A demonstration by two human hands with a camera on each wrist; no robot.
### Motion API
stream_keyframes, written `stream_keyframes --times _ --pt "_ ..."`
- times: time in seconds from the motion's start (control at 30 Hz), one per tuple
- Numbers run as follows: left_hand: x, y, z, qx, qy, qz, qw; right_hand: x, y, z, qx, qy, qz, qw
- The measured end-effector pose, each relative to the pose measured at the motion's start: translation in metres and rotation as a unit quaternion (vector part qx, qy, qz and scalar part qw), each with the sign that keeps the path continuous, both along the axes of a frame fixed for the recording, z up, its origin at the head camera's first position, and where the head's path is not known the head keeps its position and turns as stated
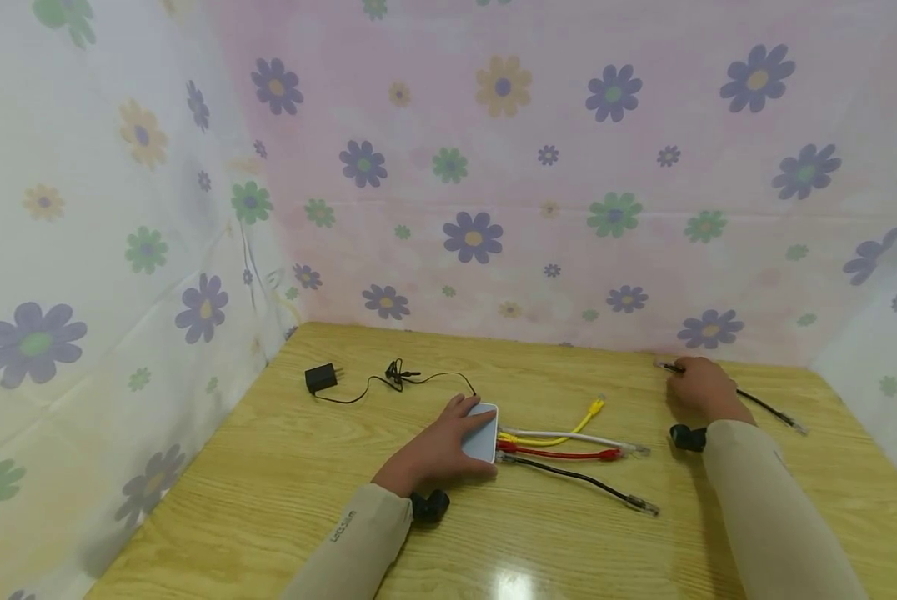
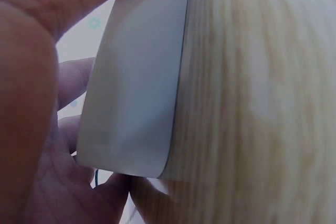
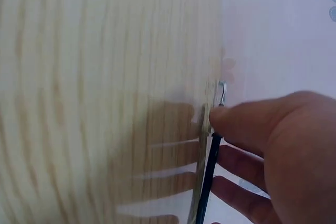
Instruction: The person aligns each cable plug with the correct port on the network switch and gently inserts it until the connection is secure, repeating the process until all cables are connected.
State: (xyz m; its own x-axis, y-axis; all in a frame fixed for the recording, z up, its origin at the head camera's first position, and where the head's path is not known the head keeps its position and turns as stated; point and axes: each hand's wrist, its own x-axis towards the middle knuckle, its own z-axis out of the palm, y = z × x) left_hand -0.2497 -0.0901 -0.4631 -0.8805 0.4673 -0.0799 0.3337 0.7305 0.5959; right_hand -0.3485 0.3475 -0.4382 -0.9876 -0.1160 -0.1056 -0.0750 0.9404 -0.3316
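Observation:
My left hand point(image 1: 441, 446) grips a small white network switch point(image 1: 482, 437) on the table, thumb along the near side and fingers over the top and far side. In the left wrist view the smooth side of the switch point(image 2: 134, 82) stands between thumb and fingers. A yellow network cable point(image 1: 593, 411), a white one point(image 1: 598, 439), a red one point(image 1: 561, 455) and a black one point(image 1: 583, 477) run from its right side. Near the table's back edge my right hand point(image 1: 707, 390) pinches a separate black network cable point(image 1: 771, 408) just behind its clear plug point(image 3: 222, 92).
A black power adapter point(image 1: 321, 377) lies at the back left, its thin cord point(image 1: 358, 400) leading to the switch. Flowered cloth point(image 1: 433, 183) hangs behind the wooden table point(image 1: 253, 475) and along its sides.

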Motion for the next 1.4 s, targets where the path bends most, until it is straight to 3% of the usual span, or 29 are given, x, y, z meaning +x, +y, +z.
stream_keyframes --times 0.3,0.63,1.07,1.4 --pt "0.002 -0.001 -0.001 0.002 -0.004 -0.005 1.0 0.006 0.0 0.002 0.014 -0.017 -0.012 1.0" --pt "0.001 0.0 0.0 0.007 -0.002 -0.01 0.9999 0.015 0.003 -0.004 0.005 -0.003 -0.004 1.0" --pt "-0.001 -0.001 0.0 0.015 -0.002 -0.011 0.9998 0.023 -0.006 -0.008 -0.007 0.052 0.018 0.998" --pt "-0.001 -0.001 0.003 0.012 0.004 -0.015 0.9998 0.027 -0.016 -0.011 -0.05 0.083 0.035 0.995"
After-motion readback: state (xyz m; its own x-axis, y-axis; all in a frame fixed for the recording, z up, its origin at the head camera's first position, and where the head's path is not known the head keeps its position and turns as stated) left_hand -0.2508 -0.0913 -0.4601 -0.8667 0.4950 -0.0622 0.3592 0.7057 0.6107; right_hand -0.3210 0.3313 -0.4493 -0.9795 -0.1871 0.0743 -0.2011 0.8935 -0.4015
